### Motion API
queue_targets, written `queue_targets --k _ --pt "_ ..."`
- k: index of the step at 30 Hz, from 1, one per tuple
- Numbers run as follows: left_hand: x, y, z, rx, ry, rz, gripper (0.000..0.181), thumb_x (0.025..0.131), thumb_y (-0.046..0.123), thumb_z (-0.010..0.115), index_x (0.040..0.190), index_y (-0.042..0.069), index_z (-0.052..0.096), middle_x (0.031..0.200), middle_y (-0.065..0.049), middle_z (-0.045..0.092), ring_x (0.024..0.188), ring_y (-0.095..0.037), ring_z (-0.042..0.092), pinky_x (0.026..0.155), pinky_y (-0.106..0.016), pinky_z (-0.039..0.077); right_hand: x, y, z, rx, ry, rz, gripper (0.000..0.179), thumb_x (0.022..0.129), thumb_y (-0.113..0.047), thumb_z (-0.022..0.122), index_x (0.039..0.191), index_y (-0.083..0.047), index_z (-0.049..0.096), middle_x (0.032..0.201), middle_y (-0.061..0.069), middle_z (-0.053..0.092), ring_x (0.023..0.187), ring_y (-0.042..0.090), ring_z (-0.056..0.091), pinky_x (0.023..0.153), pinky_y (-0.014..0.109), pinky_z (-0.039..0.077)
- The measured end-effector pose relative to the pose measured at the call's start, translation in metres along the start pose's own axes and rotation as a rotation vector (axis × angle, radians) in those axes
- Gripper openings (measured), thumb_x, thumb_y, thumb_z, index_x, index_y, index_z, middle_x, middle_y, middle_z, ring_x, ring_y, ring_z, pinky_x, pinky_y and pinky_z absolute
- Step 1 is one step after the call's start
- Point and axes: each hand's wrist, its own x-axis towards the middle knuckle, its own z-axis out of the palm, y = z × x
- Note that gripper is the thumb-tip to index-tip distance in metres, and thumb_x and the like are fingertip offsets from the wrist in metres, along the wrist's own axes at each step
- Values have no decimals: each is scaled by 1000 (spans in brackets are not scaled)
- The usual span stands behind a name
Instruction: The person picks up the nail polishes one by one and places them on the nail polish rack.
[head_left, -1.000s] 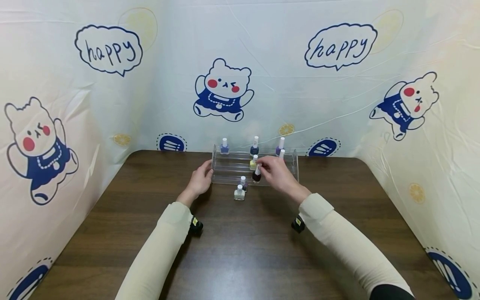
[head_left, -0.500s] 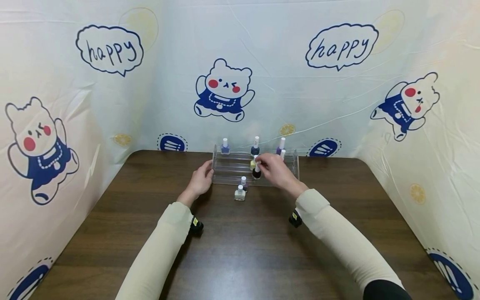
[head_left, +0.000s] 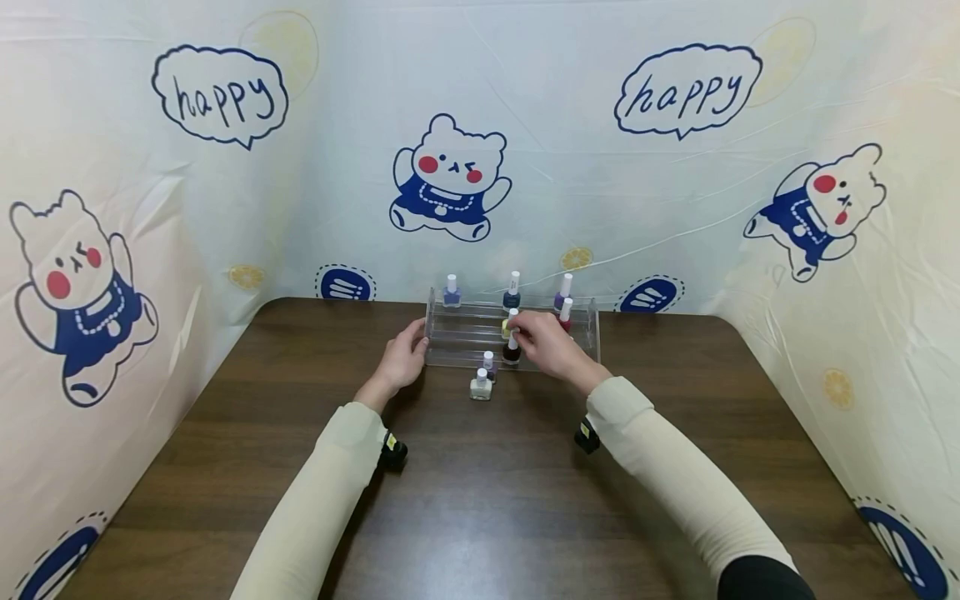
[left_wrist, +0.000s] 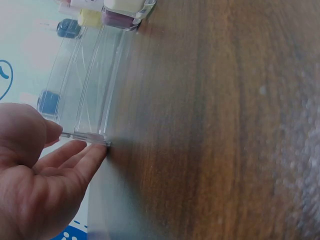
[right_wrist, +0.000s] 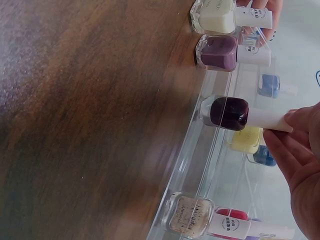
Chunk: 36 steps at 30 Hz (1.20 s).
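Observation:
A clear tiered rack (head_left: 457, 335) stands on the wooden table, with nail polish bottles on its steps. My left hand (head_left: 400, 360) holds the rack's left end, thumb and fingers at the end panel. My right hand (head_left: 553, 343) pinches the white cap of a dark red nail polish (right_wrist: 229, 113) between thumb and fingertips, the bottle upright at the front step. Just behind it is a yellow nail polish (right_wrist: 245, 140). In the right wrist view a speckled cream nail polish (right_wrist: 190, 215) sits on the front step, hidden by my hand in the head view.
In front of the rack stand a whitish nail polish (head_left: 481, 387) and a mauve one (right_wrist: 218, 52). The back step bears a light blue bottle (head_left: 451, 295), a dark blue bottle (head_left: 512, 297) and a purple bottle (head_left: 561, 298). A red bottle (head_left: 565, 320) is at the right.
My right hand has shifted slightly, and the dark red nail polish has moved a little left along the front step. The red bottle shows more beside my hand. My left hand stays put.

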Motion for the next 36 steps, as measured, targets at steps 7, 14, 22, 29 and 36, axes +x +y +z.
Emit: queue_targets --k 7,14,22,29,36 --pt "0 2 0 -2 1 -2 49 110 9 41 158 6 35 150 -25 50 135 -40 52 111 -53 43 1 -1 -1 6 -7 14 19 96 3 66 114 4 72 112 18 73 101 27 70 88 41 59" --pt "0 1 0 1 3 1 49 110 9 41 158 6 35 149 -25 51 135 -40 51 112 -53 42 0 -2 -3 64 -19 24 21 96 3 66 116 6 71 114 20 71 100 28 71 85 38 61" --pt "0 -1 1 0 -3 -9 49 110 9 41 158 6 35 150 -25 50 137 -39 50 113 -53 41 -3 -4 -7 114 -24 42 23 97 3 65 119 7 69 117 22 69 100 30 72 85 36 61" --pt "-1 0 1 -4 0 -2 49 110 8 40 158 4 35 149 -26 50 136 -40 51 112 -53 42 -6 -6 -13 103 -15 59 27 96 0 67 123 6 68 120 18 68 101 29 72 85 34 61" --pt "0 0 0 1 4 8 48 110 8 40 158 5 35 149 -25 50 134 -40 52 112 -53 42 -10 -9 -20 97 11 64 28 95 -2 70 123 1 68 122 16 66 107 36 69 89 42 60"
